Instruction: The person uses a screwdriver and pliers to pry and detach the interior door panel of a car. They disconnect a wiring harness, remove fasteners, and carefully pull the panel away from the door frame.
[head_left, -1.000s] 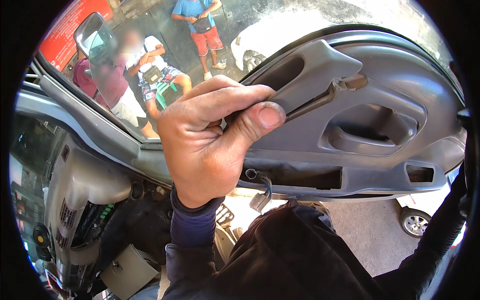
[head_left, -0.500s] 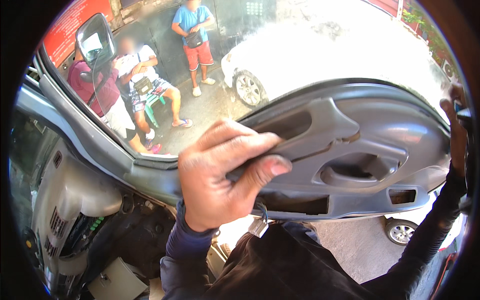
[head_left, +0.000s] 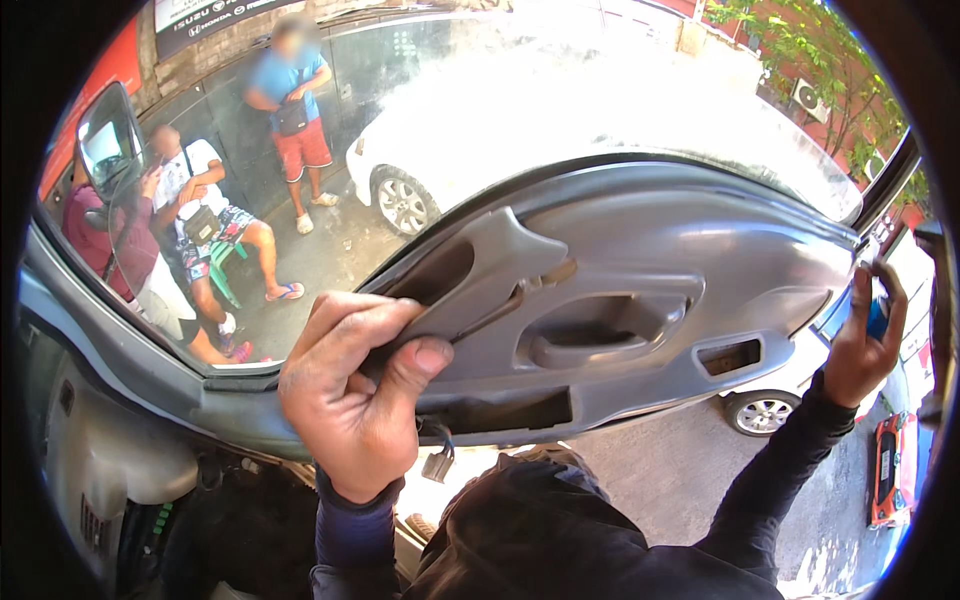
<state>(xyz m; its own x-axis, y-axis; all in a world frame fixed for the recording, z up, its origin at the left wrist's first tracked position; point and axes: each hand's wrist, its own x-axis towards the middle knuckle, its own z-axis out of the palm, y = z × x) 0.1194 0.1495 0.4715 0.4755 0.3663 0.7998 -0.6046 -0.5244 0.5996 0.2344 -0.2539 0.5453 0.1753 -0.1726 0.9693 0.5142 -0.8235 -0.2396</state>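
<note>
A grey car door panel (head_left: 640, 240) with a recessed pull handle (head_left: 590, 335) stretches across the middle of the view. My left hand (head_left: 355, 390) pinches the front end of this door panel's raised armrest trim between thumb and fingers. Just below that hand, a wire connector (head_left: 437, 464) dangles from the panel's lower edge. Off to the right, my right hand (head_left: 862, 345) is raised beyond the panel's rear end, its fingers curled around a small blue object (head_left: 878, 318) that is mostly hidden.
A side mirror (head_left: 108, 140) and the dashboard (head_left: 110, 440) are on the left. Outside, one person (head_left: 295, 100) stands, another (head_left: 205, 195) sits on a green stool, and a third is behind the mirror. A white car (head_left: 480, 120) stands behind the door; a red vehicle (head_left: 890, 470) is at right.
The view has swung right, so the door panel and my left hand appear farther left. My right hand shows more fully, lower and farther in from the rim. My left hand keeps its pinch.
</note>
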